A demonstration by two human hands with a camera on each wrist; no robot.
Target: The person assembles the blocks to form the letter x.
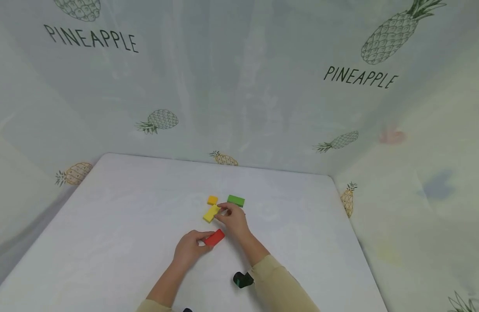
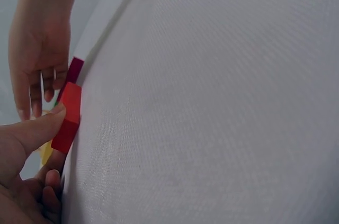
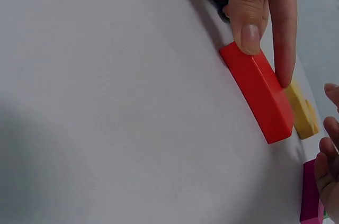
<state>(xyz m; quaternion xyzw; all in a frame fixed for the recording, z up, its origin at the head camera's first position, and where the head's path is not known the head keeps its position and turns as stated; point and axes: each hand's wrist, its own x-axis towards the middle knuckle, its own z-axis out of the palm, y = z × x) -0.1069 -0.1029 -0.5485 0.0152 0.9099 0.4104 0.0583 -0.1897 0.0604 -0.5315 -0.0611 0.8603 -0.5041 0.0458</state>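
Note:
My left hand (image 1: 189,249) pinches a red block (image 1: 214,238) between thumb and fingers, low over the white table. The thumb lies on one end of this red block (image 3: 259,91) in the right wrist view. Just beyond, my right hand (image 1: 234,220) has its thumb and forefinger at the end of a yellow block (image 1: 211,214); its fingers look loosely extended in the left wrist view. A magenta block (image 3: 311,192) lies beside the right fingers, mostly hidden in the head view. Whether the right fingertips touch the yellow block is unclear.
A small orange-yellow block (image 1: 212,199) and a green block (image 1: 236,200) lie beyond the hands on the white table (image 1: 146,208). A black device (image 1: 243,279) sits at the right wrist. Pineapple-print curtains (image 1: 231,86) hang around the table.

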